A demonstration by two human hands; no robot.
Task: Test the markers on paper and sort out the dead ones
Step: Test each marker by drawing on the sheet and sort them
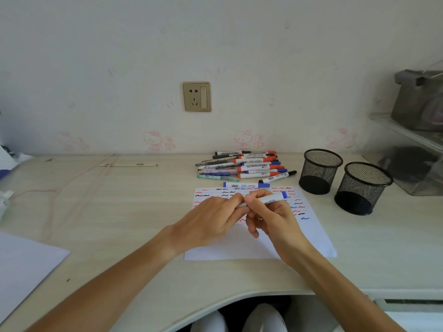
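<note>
While both forearms reached in over the desk edge, left hand (211, 219) pinched one end of a blue-capped marker (268, 199), right hand (271, 216) curled round its barrel, test paper (311, 238) beneath the fingers, marker pile (244, 167) beyond them, two mesh cups (320, 171) further right.

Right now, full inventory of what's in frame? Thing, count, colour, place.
held marker: one, white barrel, blue end, above the test sheet
test sheet: one, white, red, blue and black squiggles, desk centre
loose marker: one, blue ends, at the sheet's far edge
marker pile: many, red, blue, black caps, behind the sheet
mesh cups: two, black, right of the pile
wall socket: one, gold, on the wall
blank paper: one sheet, white, desk's near left
desk: one, pale wood
left hand: grips the marker's left end
right hand: grips the barrel
</note>
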